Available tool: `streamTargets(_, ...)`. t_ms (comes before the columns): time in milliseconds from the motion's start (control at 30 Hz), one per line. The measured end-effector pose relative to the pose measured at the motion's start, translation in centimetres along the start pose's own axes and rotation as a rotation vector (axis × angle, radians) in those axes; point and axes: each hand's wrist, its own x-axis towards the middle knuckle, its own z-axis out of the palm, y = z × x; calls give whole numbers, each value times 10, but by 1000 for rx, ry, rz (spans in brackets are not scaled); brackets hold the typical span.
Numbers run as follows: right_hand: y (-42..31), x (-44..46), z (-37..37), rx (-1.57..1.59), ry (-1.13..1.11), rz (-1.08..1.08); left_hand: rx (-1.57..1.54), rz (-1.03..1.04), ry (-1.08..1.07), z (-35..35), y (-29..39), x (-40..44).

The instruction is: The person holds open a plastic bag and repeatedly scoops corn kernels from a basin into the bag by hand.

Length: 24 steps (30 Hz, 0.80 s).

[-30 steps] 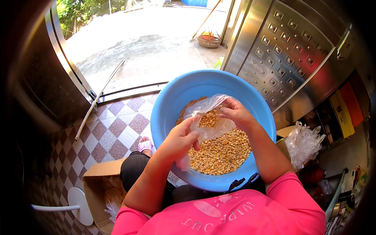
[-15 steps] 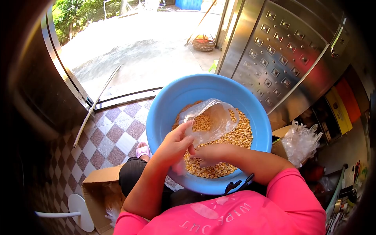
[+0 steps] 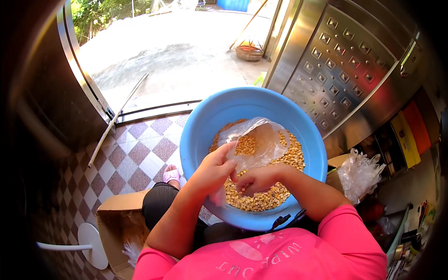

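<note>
A wide blue basin (image 3: 311,140) sits at my lap, holding many yellow corn kernels (image 3: 266,199). My left hand (image 3: 217,169) pinches the rim of a clear plastic bag (image 3: 268,147), which lies mouth-up over the kernels with some of them showing inside or through it. Just right of it, my right hand (image 3: 257,180) is low over the kernels with curled fingers. Whatever its fingers close on is hidden beneath the hand.
A stick (image 3: 119,119) leans across the doorway at left. An open cardboard box (image 3: 116,205) and a white round-based stand (image 3: 93,245) are at lower left. Bunched plastic bags (image 3: 359,175) lie at right, below the metal door (image 3: 336,70). Outside stands a wicker basket (image 3: 249,52).
My right hand, blurred and extended before, now shows bent fingers above the kernels. My left hand still grips the bag. The whole view has shifted slightly.
</note>
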Motion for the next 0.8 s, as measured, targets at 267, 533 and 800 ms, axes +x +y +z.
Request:
streamTargets(267,11,-33,-27,914,330,-240,-3,-21,-6,0,2,0)
streamTargets(533,22,-13,-27,1055,615,-528,37,-14,-4,2,3,0)
streamTargets(800,22,-28,-31,735,766,-461,21,-16,0,2,1,1)
